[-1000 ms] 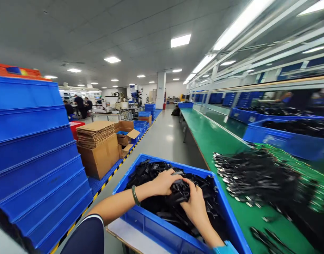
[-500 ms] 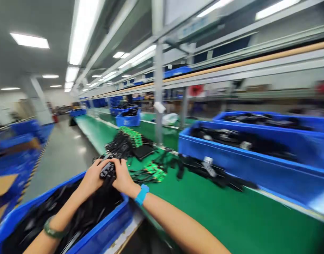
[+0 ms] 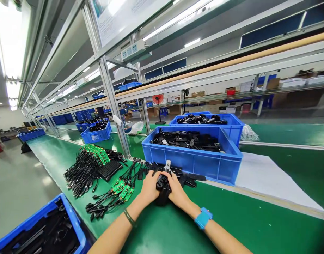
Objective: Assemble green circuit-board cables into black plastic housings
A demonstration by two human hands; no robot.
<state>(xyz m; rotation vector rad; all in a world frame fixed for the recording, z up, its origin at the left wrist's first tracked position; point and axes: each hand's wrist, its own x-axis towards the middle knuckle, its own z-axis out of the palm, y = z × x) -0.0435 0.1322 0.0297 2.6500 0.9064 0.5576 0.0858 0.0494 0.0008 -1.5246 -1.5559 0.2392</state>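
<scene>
Between them, my left hand point(image 3: 150, 186) and my right hand point(image 3: 176, 187) grip a bundle of black plastic parts point(image 3: 163, 192) from both sides, over the green worktop point(image 3: 204, 215). Their exact kind is unclear, as my fingers cover much of the bundle. Just behind it lie more flat black parts point(image 3: 189, 176), one with a white tag point(image 3: 168, 165). Left of my hands are green circuit boards with black cables point(image 3: 122, 190). Farther back sits a larger pile of cabled green boards point(image 3: 97, 153) beside a stack of black strips point(image 3: 110, 170).
A blue bin point(image 3: 190, 160) of black parts stands behind my hands, with another blue bin point(image 3: 233, 123) beyond it. At the lower left is a blue bin point(image 3: 74, 215) of black pieces. A metal post point(image 3: 112, 106) rises from the bench. White paper point(image 3: 273, 180) lies at right.
My view has turned right. Both hands have carried the black parts from over the lower-left bin to the worktop, in front of the blue bin at the back.
</scene>
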